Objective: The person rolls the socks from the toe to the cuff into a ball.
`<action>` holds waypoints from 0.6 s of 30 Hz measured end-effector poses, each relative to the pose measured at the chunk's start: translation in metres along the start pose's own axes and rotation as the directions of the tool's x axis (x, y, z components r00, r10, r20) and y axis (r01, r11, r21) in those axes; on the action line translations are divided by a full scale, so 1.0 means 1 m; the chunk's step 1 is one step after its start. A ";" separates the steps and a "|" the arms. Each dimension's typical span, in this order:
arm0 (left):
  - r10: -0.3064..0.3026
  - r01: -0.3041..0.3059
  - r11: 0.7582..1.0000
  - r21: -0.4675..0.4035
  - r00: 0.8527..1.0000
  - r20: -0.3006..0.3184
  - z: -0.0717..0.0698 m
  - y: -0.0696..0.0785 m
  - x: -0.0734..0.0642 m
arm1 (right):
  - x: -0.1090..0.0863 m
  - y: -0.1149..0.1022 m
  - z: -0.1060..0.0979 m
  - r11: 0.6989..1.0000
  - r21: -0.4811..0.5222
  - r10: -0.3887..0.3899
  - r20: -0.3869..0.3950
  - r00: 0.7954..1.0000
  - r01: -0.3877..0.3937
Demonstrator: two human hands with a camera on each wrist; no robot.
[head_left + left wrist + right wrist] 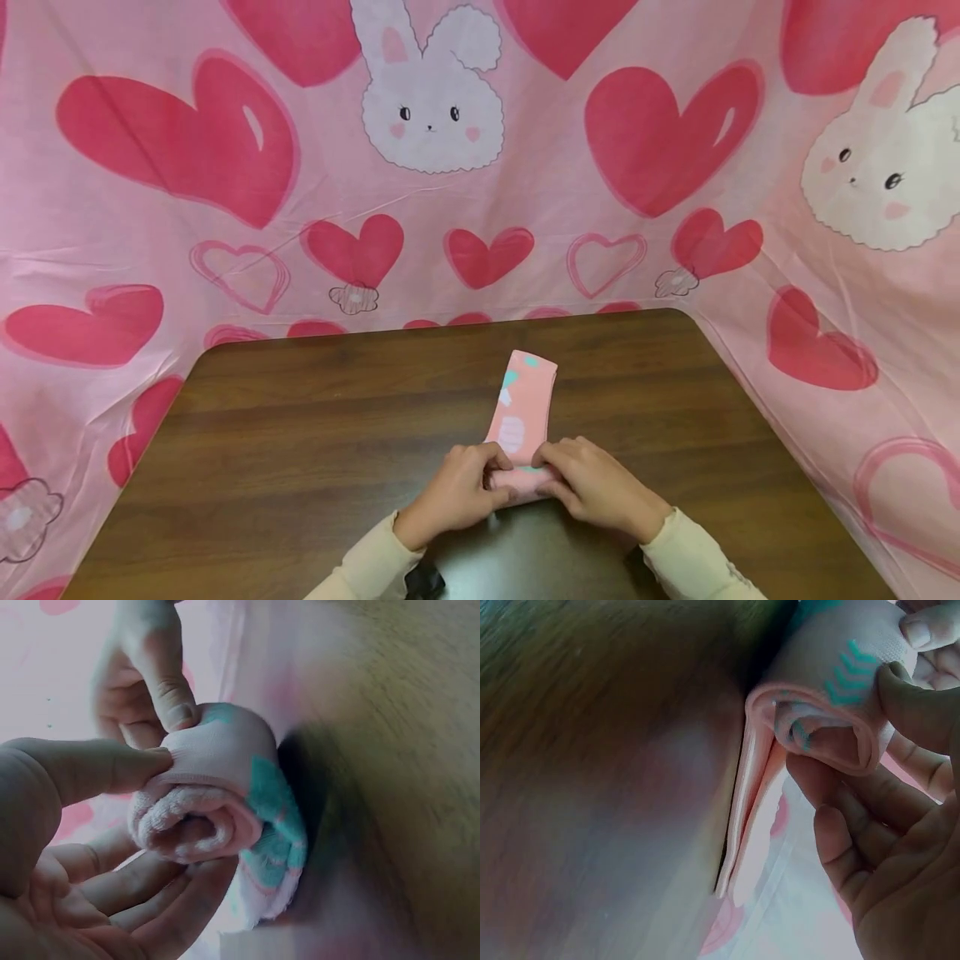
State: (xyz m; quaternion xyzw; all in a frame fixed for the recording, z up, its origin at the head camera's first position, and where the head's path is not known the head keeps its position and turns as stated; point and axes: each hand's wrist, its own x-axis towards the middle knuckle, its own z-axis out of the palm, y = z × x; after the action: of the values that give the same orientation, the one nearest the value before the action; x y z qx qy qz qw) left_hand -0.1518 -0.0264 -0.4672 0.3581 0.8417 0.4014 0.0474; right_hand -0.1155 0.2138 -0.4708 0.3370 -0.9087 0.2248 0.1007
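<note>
Layered pink socks (525,412) with teal and white patterns lie on the table, their flat part stretching away from me. The near end is rolled up, and its spiral edge shows in both wrist views. My left hand (461,492) holds the left end of the roll (199,821), thumb on one side and fingers curled under the other. At the right end, my right hand (596,483) grips the same roll (840,682) between thumb and curled fingers. In the left wrist view, both thumbs press the roll's outer layer close together.
The brown wooden table (300,433) has rounded far corners. Behind it and along its sides hangs a pink cloth (420,200) printed with hearts and rabbits. A small black object (425,579) shows beside the left sleeve (367,562).
</note>
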 end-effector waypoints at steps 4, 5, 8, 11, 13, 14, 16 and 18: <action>-0.033 0.034 0.998 -0.047 0.999 0.019 -0.003 -0.002 0.003 | 0.002 0.002 0.001 0.994 0.099 0.039 0.035 0.999 -0.042; -0.037 0.038 0.998 -0.059 0.999 0.022 -0.003 -0.003 0.004 | 0.003 0.003 0.001 0.992 0.116 0.046 0.041 0.998 -0.050; -0.056 0.060 0.994 -0.093 0.998 0.041 -0.004 -0.005 0.007 | 0.004 0.004 0.003 0.985 0.156 0.064 0.054 0.997 -0.071; -0.075 0.082 0.990 -0.115 0.995 0.063 -0.005 -0.007 0.009 | 0.004 0.006 0.006 0.976 0.198 0.080 0.055 0.995 -0.090; -0.090 0.099 0.987 -0.127 0.993 0.079 -0.006 -0.008 0.009 | 0.004 0.006 0.008 0.972 0.214 0.089 0.048 0.995 -0.097; -0.095 0.105 0.986 -0.127 0.992 0.085 -0.007 -0.008 0.010 | 0.004 0.006 0.009 0.971 0.217 0.095 0.044 0.995 -0.102; -0.104 0.115 0.987 -0.115 0.990 0.097 -0.008 -0.009 0.011 | 0.005 0.006 0.012 0.972 0.203 0.113 0.032 0.993 -0.117; -0.099 0.107 0.991 -0.082 0.990 0.098 -0.008 -0.010 0.011 | 0.005 0.005 0.014 0.976 0.167 0.136 0.016 0.991 -0.137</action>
State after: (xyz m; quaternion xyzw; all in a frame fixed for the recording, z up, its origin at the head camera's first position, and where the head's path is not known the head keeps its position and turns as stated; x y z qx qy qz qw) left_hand -0.1685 -0.0282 -0.4663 0.3303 0.8375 0.4177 0.1231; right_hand -0.1231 0.2079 -0.4832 0.2816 -0.9078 0.3061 0.0543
